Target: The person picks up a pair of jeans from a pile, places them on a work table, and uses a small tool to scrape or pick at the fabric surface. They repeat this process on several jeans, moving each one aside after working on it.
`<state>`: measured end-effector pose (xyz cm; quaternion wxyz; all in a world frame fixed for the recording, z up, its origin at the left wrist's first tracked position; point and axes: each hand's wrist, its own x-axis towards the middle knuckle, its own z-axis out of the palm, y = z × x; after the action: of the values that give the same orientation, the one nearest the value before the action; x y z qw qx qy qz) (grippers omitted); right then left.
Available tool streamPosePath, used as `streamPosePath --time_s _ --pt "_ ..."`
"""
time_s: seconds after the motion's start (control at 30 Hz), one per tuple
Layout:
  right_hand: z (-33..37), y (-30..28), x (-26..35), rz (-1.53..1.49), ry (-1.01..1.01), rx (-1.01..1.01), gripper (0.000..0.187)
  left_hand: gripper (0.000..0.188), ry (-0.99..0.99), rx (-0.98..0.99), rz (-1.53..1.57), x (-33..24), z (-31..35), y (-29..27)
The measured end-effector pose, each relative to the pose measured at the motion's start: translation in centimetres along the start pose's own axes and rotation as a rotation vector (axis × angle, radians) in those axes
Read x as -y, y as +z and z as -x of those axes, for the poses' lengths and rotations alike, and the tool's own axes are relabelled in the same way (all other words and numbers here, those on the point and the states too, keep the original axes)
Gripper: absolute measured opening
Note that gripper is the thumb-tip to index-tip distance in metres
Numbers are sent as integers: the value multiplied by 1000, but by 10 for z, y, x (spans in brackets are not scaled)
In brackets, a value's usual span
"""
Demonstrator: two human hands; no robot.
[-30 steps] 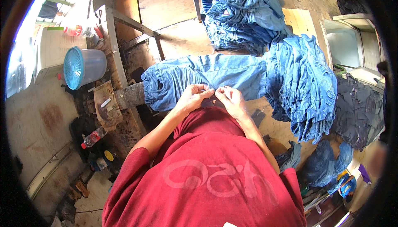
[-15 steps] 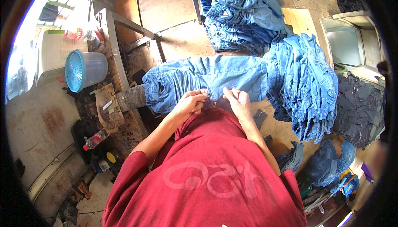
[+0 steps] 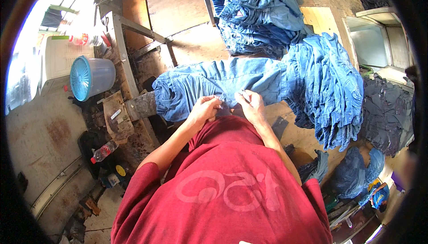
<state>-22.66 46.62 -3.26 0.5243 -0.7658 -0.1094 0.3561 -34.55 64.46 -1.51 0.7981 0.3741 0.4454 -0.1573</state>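
A pair of light blue jeans (image 3: pixel 249 71) lies stretched sideways across a narrow board (image 3: pixel 141 106), just in front of my body. My left hand (image 3: pixel 206 109) is closed in a pinch on the near edge of the denim. A little to the right, my right hand (image 3: pixel 253 106) is also closed at that edge, thumb against fingers. Something small and greyish shows at its fingertips, too small to name. Against the right end of these jeans rests a thick heap of blue jeans (image 3: pixel 330 92).
Another tall stack of jeans (image 3: pixel 258 16) stands beyond the board. Dark garments (image 3: pixel 385 114) are piled at the far right. To the left are a clear bucket with a blue lid (image 3: pixel 100 77), a wooden frame (image 3: pixel 122 57) and a bottle with a red cap (image 3: pixel 104 151).
My right hand has shifted slightly, its fingers now curled differently with a small greyish thing showing at the tips. My left hand stays at the denim edge.
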Motion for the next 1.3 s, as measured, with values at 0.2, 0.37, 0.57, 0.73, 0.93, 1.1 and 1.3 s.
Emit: streamPosePath --time_s 0.2,0.37,0.57,0.73,0.93,1.1,1.3 --pt "2 -1 4 145 -6 8 39 15 78 1 -330 -4 -5 11" --pt "3 -2 -5 106 -12 -33 40 10 27 -4 -172 1 -3 -1" --pt "-28 -12 -11 160 -72 -16 39 60 393 172 -898 -30 -15 -4" --pt "-30 -31 19 314 -81 -161 27 93 170 300 -774 -74 -21 -20" --pt "0 -11 60 501 -251 31 15 99 -20 430 -244 -65 -15 -42" --pt "-13 -5 72 729 -221 -2 27 102 -75 518 -118 -55 -19 -47" --pt "-18 -8 81 730 -230 79 34 108 -119 544 -51 -52 -29 -51"
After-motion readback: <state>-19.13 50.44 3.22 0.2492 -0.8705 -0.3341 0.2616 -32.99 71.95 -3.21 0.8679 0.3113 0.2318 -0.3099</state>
